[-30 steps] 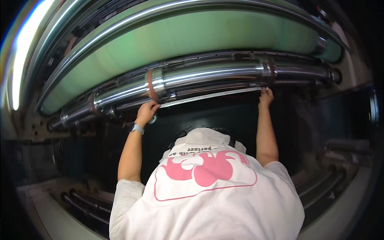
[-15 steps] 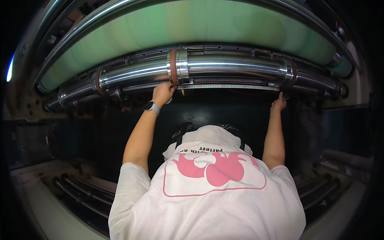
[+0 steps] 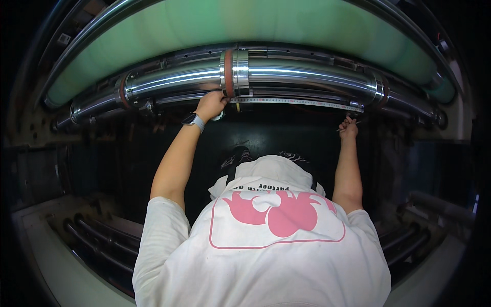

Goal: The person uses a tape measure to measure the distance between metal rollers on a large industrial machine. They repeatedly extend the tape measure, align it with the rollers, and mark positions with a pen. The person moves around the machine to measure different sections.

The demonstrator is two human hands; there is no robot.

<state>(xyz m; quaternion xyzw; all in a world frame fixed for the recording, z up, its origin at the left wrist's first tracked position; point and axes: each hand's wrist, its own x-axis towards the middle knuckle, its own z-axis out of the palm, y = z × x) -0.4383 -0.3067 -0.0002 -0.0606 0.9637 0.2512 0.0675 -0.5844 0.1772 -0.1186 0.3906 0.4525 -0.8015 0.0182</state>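
Observation:
A white tape measure blade (image 3: 291, 102) stretches rightward along the underside of a shiny steel shaft (image 3: 307, 74). My left hand (image 3: 210, 106), with a watch on its wrist, is closed on the blade's left part, just below a steel collar with a red-brown ring (image 3: 228, 71). Something pale shows under that hand, mostly hidden. Just below the blade's right end, apart from it, my right hand (image 3: 349, 128) has its fingers curled around a thin, pen-like stick whose kind I cannot make out.
Beyond the shaft lies a large pale green roller (image 3: 245, 25). More ringed collars sit on the shaft, at the left (image 3: 123, 91) and right (image 3: 379, 89). Machine side frames close in both sides, with dark bars (image 3: 102, 238) low at the left.
My right hand has drawn down and slightly left from the blade's end, its fingers now curled in. My left hand stays at the collar. The machine sits slightly higher in view.

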